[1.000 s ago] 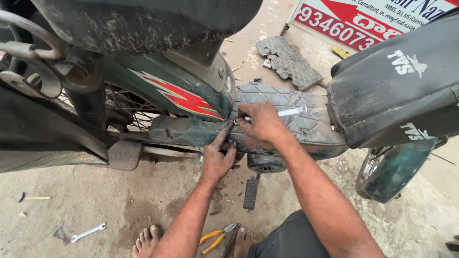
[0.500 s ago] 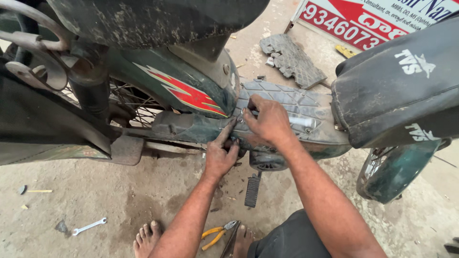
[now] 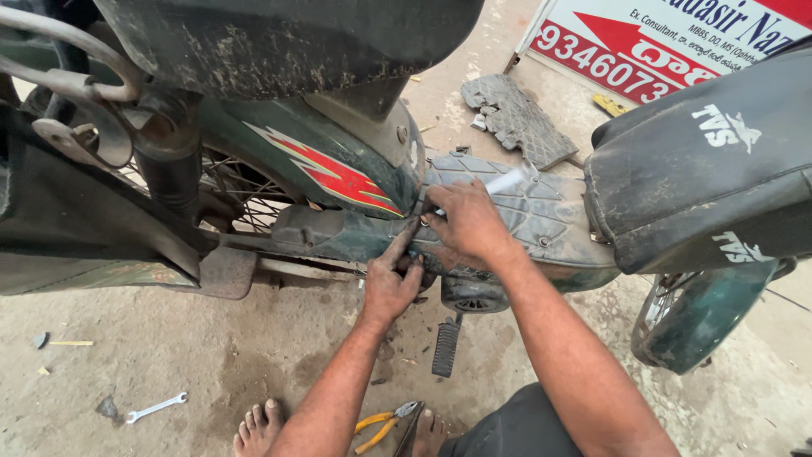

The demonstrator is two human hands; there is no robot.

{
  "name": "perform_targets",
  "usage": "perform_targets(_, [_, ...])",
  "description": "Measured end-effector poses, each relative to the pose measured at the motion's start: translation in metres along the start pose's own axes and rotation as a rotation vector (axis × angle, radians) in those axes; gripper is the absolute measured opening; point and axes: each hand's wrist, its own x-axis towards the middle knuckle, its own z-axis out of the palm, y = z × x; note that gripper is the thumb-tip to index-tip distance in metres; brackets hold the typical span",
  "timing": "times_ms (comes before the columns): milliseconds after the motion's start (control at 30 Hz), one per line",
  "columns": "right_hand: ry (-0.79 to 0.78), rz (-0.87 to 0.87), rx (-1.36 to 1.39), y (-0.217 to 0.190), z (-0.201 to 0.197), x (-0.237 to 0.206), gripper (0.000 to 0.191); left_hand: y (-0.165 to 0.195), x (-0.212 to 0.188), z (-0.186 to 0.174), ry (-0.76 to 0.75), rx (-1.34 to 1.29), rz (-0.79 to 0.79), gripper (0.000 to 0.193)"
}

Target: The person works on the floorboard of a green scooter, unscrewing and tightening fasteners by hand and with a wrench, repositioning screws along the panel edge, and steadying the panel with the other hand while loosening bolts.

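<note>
A dark green moped with a red flame decal stands in front of me, its ribbed footboard in the middle. My right hand rests on the footboard's left edge, closed around a pale, tube-like tool whose tip points at the seam. My left hand presses just below, fingers stretched up against the side panel's edge beside the right hand. A black footrest hangs under the hands.
On the dusty ground lie a silver spanner, yellow-handled pliers by my bare feet, and a small screwdriver. A broken rubber mat and a red-white signboard are behind. The black seat sits at right.
The view has shifted slightly, so the moped sits lower and further right in frame. Both hands stay at the footboard seam with only small finger movement.
</note>
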Motion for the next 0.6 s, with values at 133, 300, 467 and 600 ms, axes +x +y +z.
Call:
perform_targets(133, [-0.005, 0.362, -0.101, -0.046, 0.011, -0.019, 0.022, -0.001, 0.001, 0.000, -0.014, -0.014, 0.041, 0.070])
perform_targets(300, [0.009, 0.568, 0.128, -0.029, -0.003, -0.014, 0.026, 0.005, 0.000, -0.001, 0.007, 0.003, 0.035, 0.066])
perform_targets(467, [-0.003, 0.198, 0.272, 0.002, -0.011, -0.005, 0.024, 0.010, 0.001, -0.003, -0.004, 0.039, -0.016, 0.065])
perform_targets(600, [0.048, -0.028, 0.051, 0.009, -0.012, 0.004, 0.017, 0.010, 0.001, -0.004, -0.007, 0.010, -0.014, 0.065])
